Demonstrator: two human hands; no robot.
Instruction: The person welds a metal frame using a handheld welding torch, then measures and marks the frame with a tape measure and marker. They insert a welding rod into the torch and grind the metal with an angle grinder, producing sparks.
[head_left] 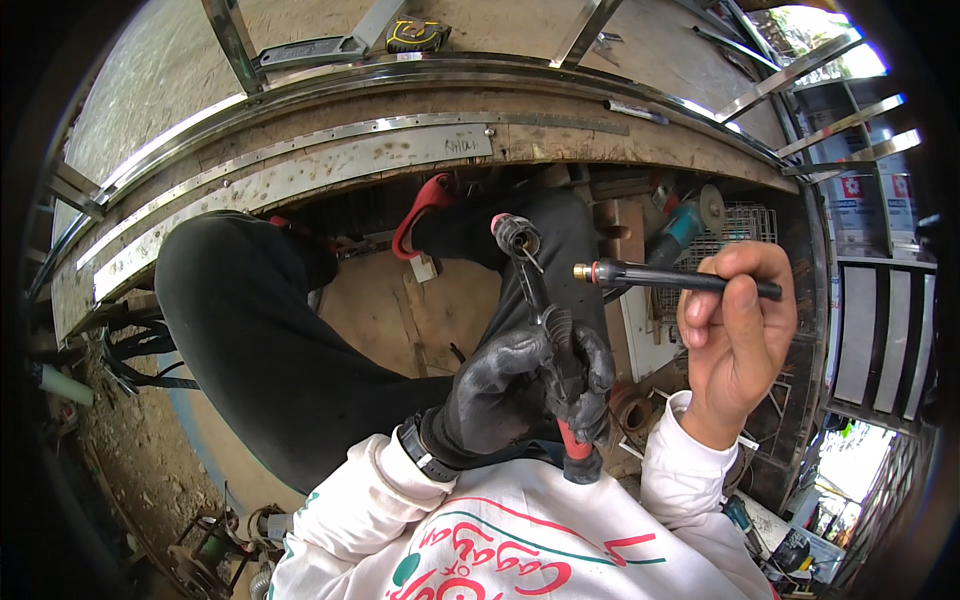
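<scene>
Torch (545,320) in gloved left hand (520,385); bare right hand (735,335) pinches back cap (670,278).
Both grips closed; cap looks light, stiff, its collet end beyond the fingers probably delicate: hold the shaft.

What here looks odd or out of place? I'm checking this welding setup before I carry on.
The torch in the gloved left hand has an open head; its long black back cap is off, held apart in the bare right hand.

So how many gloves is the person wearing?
1. The dark glove is on the left hand, which grips the welding torch. The right hand is bare, holding a black rod-shaped part.
</scene>
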